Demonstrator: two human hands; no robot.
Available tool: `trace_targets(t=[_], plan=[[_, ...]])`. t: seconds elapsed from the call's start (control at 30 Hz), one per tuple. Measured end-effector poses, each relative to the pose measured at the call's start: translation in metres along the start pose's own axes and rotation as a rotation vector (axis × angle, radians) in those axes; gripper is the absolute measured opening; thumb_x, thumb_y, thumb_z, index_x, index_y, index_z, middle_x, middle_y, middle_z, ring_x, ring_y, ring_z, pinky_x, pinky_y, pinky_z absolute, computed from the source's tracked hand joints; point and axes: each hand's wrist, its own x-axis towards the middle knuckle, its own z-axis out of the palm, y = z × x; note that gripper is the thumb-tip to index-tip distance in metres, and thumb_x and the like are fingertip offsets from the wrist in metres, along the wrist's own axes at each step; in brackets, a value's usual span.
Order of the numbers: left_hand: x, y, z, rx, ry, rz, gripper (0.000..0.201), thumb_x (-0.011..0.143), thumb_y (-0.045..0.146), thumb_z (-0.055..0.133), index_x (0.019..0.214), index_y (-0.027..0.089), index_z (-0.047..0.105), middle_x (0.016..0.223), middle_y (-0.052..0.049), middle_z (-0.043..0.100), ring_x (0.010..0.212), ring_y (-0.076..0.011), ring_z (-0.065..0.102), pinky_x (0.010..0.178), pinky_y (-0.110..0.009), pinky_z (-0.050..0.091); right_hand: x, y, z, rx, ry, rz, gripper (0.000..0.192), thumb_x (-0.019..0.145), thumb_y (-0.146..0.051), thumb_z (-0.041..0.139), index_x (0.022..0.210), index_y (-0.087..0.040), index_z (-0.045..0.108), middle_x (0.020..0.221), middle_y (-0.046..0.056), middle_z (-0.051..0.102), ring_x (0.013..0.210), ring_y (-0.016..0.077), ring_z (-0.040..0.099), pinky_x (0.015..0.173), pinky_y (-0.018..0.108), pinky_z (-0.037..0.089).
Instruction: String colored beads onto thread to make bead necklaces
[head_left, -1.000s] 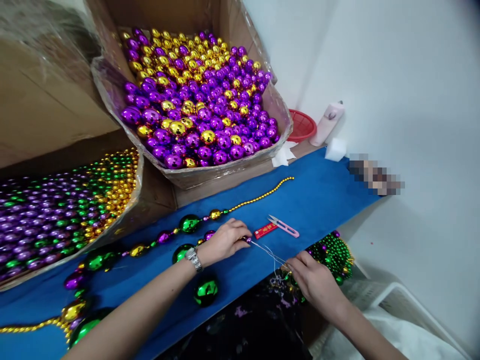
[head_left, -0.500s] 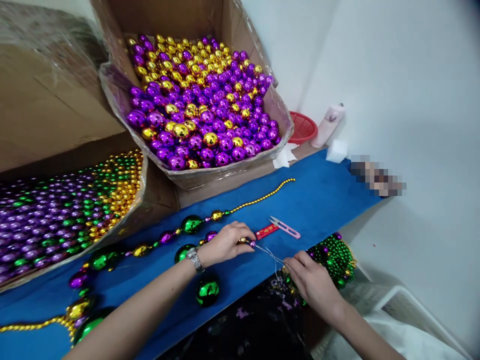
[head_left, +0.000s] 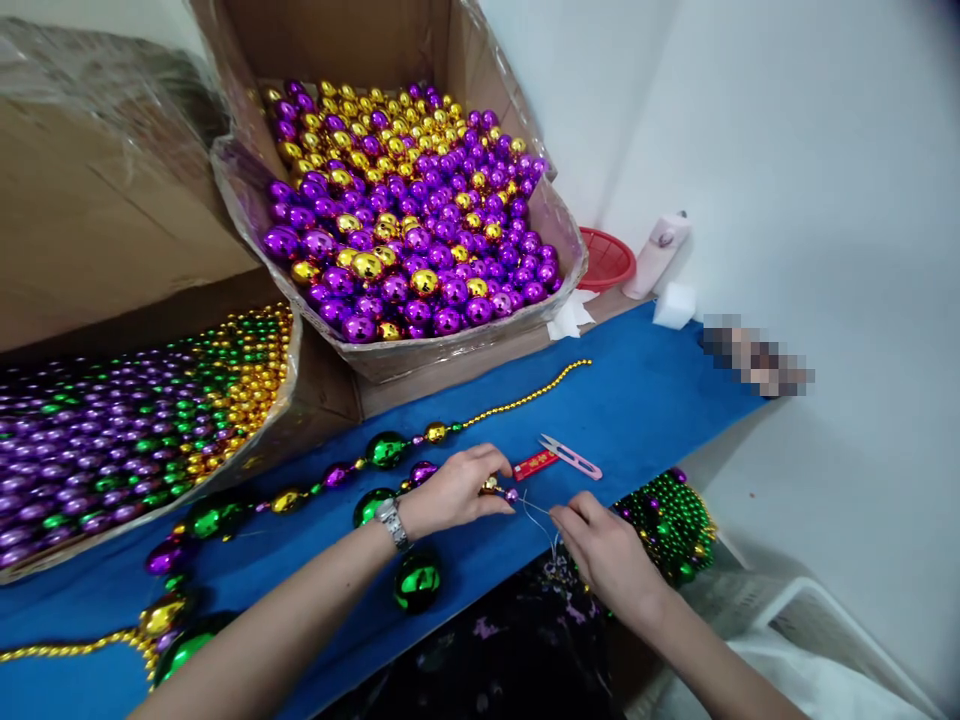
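Note:
My left hand (head_left: 454,488), with a watch on its wrist, is closed around a gold bead (head_left: 490,484) above the blue cloth (head_left: 637,385). A small purple bead (head_left: 511,495) pokes out beyond its fingertips. From there a thin pale thread (head_left: 535,508) runs to my right hand (head_left: 611,550), whose fingers pinch it. Loose thread ends dangle between the hands. Behind them lie a red packet (head_left: 535,465) and pink thread snips (head_left: 571,456). A bead necklace (head_left: 386,449) of green, purple and gold balls curves along the cloth, and a large green ball (head_left: 418,582) sits under my left forearm.
A carton (head_left: 390,362) of purple and gold balls stands at the back, and another carton (head_left: 330,375) of small beads at left. A red basket (head_left: 606,258) and white block (head_left: 674,305) are at the far end. Bead strands (head_left: 675,525) hang over the right edge.
My right hand has moved left, closer to my left hand, and the thread between them has slackened into a loop. The purple bead stands slightly further out from my left fingers.

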Motion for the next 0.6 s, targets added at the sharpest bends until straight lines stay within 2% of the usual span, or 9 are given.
trace_targets(t=[0.1, 0.23, 0.33, 0.47, 0.6], plan=[[-0.002, -0.001, -0.002, 0.017, -0.03, 0.008, 0.036, 0.078, 0.048, 0.061, 0.097, 0.017, 0.058, 0.094, -0.007, 0.059, 0.085, -0.0197, 0.057, 0.076, -0.029, 0.044, 0.002, 0.0, 0.0, -0.018, 0.007, -0.004, 0.023, 0.092, -0.015, 0.041, 0.101, -0.022, 0.061, 0.083, 0.004, 0.053, 0.067, 0.0134, 0.057, 0.065, 0.021, 0.046], [-0.007, 0.0, -0.011, 0.006, -0.13, 0.021, 0.042, 0.08, 0.036, 0.063, 0.118, 0.019, 0.054, 0.105, -0.008, 0.058, 0.097, -0.0218, 0.056, 0.085, -0.031, 0.044, 0.003, 0.005, 0.002, -0.035, 0.021, 0.008, 0.023, 0.092, -0.015, 0.04, 0.099, -0.022, 0.061, 0.083, 0.005, 0.053, 0.068, 0.0136, 0.057, 0.063, 0.021, 0.045], [-0.009, 0.001, -0.019, -0.028, -0.17, 0.007, 0.044, 0.081, 0.027, 0.062, 0.123, 0.022, 0.052, 0.111, -0.009, 0.055, 0.1, -0.0213, 0.055, 0.087, -0.032, 0.044, 0.005, 0.009, 0.002, -0.034, 0.015, -0.01, 0.025, 0.091, -0.013, 0.04, 0.101, -0.022, 0.061, 0.085, 0.005, 0.053, 0.069, 0.0137, 0.056, 0.063, 0.021, 0.045], [-0.01, -0.002, -0.024, -0.15, -0.15, -0.03, 0.05, 0.075, 0.029, 0.068, 0.121, 0.02, 0.051, 0.105, -0.007, 0.058, 0.092, -0.0197, 0.057, 0.082, -0.031, 0.046, 0.009, 0.013, 0.0, -0.021, 0.013, -0.044, 0.025, 0.092, -0.013, 0.04, 0.104, -0.022, 0.061, 0.086, 0.005, 0.053, 0.071, 0.0153, 0.056, 0.065, 0.023, 0.046], [-0.012, -0.006, -0.022, -0.362, -0.089, -0.107, 0.047, 0.071, 0.033, 0.072, 0.11, 0.017, 0.049, 0.096, -0.005, 0.062, 0.084, -0.0173, 0.059, 0.075, -0.029, 0.047, 0.009, 0.019, 0.001, 0.023, 0.022, -0.06, 0.027, 0.094, -0.015, 0.037, 0.105, -0.022, 0.06, 0.086, 0.005, 0.052, 0.072, 0.0148, 0.055, 0.067, 0.023, 0.046]])
